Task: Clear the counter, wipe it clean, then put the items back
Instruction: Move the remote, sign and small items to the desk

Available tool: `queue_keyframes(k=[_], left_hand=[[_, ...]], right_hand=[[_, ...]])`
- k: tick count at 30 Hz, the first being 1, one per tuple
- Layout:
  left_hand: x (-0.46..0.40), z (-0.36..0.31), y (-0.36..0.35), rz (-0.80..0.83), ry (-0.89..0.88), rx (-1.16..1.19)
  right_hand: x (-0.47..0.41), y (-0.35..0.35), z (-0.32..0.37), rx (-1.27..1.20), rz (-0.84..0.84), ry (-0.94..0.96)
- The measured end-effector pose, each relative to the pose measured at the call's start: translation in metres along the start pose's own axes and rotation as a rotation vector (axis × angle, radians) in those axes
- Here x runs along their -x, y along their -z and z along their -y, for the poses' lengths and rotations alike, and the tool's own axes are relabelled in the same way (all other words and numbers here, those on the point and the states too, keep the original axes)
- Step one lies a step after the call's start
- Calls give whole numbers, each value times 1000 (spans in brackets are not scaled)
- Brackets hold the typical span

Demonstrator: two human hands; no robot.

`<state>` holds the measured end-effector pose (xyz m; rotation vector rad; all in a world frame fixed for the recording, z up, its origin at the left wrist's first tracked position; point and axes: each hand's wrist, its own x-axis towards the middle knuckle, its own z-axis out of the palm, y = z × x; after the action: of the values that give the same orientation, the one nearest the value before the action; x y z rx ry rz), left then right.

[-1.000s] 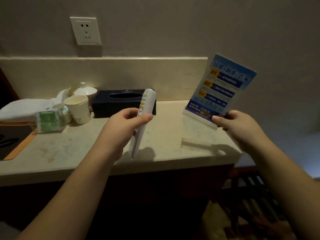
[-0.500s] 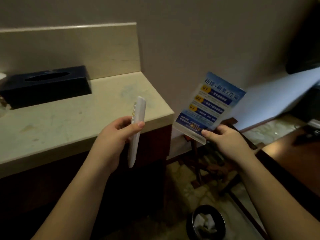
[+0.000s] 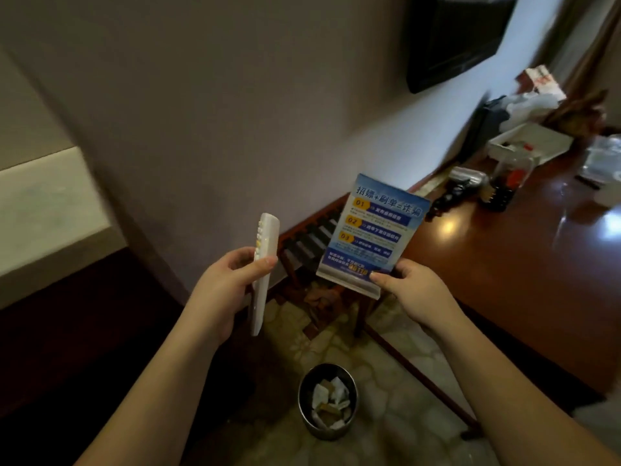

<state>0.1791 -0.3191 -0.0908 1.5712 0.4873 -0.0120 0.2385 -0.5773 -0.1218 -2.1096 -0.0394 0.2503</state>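
While left hand (image 3: 221, 290) grips slim white remote (image 3: 265, 264), right hand (image 3: 415, 290) pinches glossy sign (image 3: 376, 230)

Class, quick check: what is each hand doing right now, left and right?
Left hand: grips the white remote control, held upright.
Right hand: pinches the blue sign in its clear stand at its lower edge.

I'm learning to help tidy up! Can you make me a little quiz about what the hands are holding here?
1. True or false: the left hand grips a white remote control.
2. What does the right hand pinch? A) cup B) blue sign stand C) towel
3. Fill in: crumpled paper lies in the ____ on the floor.

Key: 1 true; 2 B; 3 waste bin.
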Motion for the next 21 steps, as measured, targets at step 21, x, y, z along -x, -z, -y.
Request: queue_keyframes(k=[21], left_hand=[[-85,35,-316,418,-373,-958]], right_hand=[[27,219,-239,31,-245,-439]])
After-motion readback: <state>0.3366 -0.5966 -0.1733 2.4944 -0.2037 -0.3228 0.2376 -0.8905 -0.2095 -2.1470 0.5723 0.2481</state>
